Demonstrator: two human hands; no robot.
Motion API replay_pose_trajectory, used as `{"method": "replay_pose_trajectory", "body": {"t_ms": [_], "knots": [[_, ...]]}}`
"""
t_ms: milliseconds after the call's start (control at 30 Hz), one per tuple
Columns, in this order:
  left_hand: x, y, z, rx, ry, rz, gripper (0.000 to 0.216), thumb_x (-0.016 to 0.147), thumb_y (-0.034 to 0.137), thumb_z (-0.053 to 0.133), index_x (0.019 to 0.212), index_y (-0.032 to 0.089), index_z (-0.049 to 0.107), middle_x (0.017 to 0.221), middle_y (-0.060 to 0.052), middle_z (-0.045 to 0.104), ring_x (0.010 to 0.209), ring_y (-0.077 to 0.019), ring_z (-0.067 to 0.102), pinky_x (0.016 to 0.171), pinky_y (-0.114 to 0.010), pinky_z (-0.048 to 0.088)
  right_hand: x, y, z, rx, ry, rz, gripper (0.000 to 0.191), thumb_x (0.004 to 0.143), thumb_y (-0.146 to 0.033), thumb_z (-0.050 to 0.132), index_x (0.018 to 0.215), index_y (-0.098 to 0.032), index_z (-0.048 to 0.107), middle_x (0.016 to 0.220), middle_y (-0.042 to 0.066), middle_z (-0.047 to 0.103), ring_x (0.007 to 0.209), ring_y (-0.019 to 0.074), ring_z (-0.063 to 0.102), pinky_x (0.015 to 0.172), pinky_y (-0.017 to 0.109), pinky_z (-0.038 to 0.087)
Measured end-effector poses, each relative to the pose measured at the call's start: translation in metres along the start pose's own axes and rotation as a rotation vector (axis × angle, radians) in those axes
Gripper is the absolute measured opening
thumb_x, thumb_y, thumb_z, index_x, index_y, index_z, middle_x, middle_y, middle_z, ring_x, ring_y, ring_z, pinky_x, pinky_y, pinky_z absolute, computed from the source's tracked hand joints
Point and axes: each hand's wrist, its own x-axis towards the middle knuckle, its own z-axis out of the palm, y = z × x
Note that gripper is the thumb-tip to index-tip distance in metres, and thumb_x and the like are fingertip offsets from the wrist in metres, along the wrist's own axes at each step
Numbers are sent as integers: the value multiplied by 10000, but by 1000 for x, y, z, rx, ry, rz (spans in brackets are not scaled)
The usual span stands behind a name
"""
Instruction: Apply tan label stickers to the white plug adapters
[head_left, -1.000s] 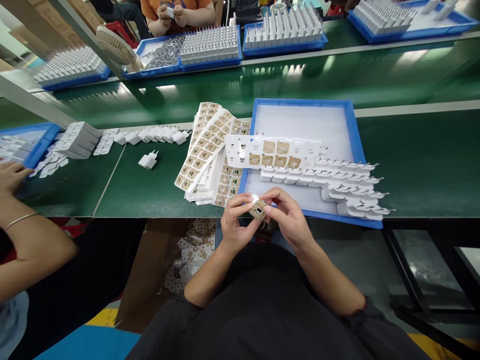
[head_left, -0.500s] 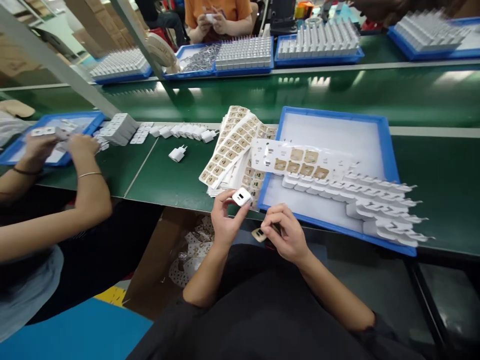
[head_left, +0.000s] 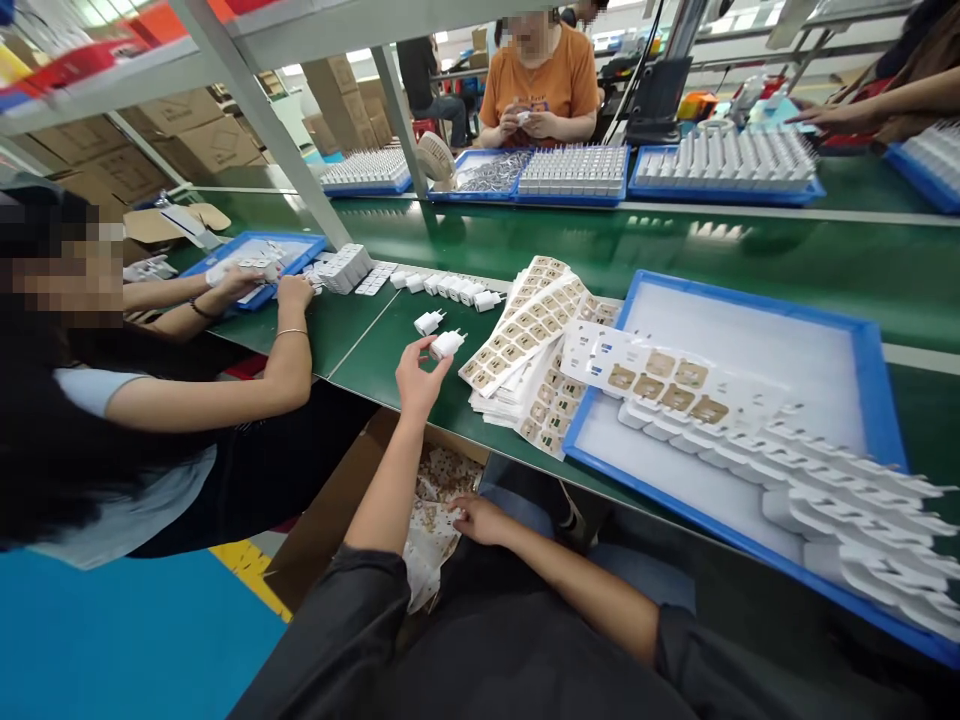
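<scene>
My left hand (head_left: 415, 378) is raised over the green table's near edge and pinches a white charger plug (head_left: 447, 345) by its body, prongs pointing right. A second white charger (head_left: 429, 322) lies on the table just beyond it. My right hand (head_left: 475, 520) is down below the table edge, over a cardboard box (head_left: 330, 515) that holds peeled sticker scraps (head_left: 435, 500); I cannot see if anything is in its fingers. A fanned stack of sticker sheets (head_left: 525, 335) lies to the right of my left hand.
A blue tray (head_left: 874, 400) at the right holds rows of white chargers (head_left: 832, 480), with a partly used sticker sheet (head_left: 652, 372) across it. A line of chargers (head_left: 450, 287) sits farther back. A co-worker's hands (head_left: 296, 293) work at the left; another person sits opposite.
My view swung left and up. My left hand carried the charger out over the table to the left. My right hand dropped from beside it to the scrap box below.
</scene>
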Motion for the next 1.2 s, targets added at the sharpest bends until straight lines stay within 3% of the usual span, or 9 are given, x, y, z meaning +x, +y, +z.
{"method": "replay_pose_trajectory", "body": {"t_ms": [100,200,367,467,600,700,767,933,1200], "knots": [[39,-7,11,340,-104,34,384,835,267,704,1209,191,658,1208,-131,705,1223,-299,550,1028,-451,465,-19,7,-14,-61,-28,-17,316,802,-72,643,1056,-190,788,1068,99,783,875,240,743,884,352,568],[57,-13,20,419,-152,22,367,818,257,708,1171,168,658,1201,-169,684,1237,-360,490,1049,-559,398,-43,9,-39,-84,4,-25,316,858,-100,615,1125,-170,768,1115,124,776,1009,262,730,948,366,543],[62,-36,30,489,-36,-14,353,775,321,753,1082,169,670,1329,-191,530,1280,-450,389,1029,-668,369,-105,-8,-92,-57,103,-51,291,939,-192,601,1197,-189,737,1189,109,753,1045,224,717,940,318,532],[58,-31,35,449,0,-6,422,772,312,745,1155,162,651,1360,-198,494,1298,-481,380,1038,-692,362,-157,-33,-130,-67,246,-166,271,991,-239,545,1180,-186,732,1140,106,765,1030,216,719,920,329,543],[44,29,49,299,-80,213,398,876,359,629,1231,179,620,1305,-175,589,1292,-408,472,1098,-598,373,-218,-54,-191,-152,595,-251,237,1009,-258,538,1165,-222,712,1038,82,780,906,197,731,830,337,578],[26,98,78,85,-302,448,356,907,379,593,1216,208,632,1209,-114,682,1179,-327,581,1071,-506,438,-237,-48,-240,-401,928,-176,218,1002,-244,542,1140,-240,711,1055,85,761,965,238,712,867,400,573],[12,142,105,-4,-476,614,325,914,381,597,1193,225,662,1194,-92,712,1165,-312,601,1064,-494,454,-237,-38,-267,-603,1025,-72,224,986,-214,543,1119,-218,724,1079,112,743,1024,283,677,902,451,554],[-21,210,167,-24,-670,913,291,950,310,601,1205,245,723,1436,-88,621,1401,-331,481,1181,-531,363,-223,-22,-293,-972,905,97,236,932,-120,574,1068,-182,757,1068,136,720,976,300,609,808,428,521],[-33,205,191,44,-735,908,281,989,335,580,1197,286,762,1500,-81,581,1420,-335,474,1176,-551,371,-223,-20,-294,-1071,852,75,157,952,-151,610,967,-200,758,984,100,738,897,255,582,713,355,418]]}}
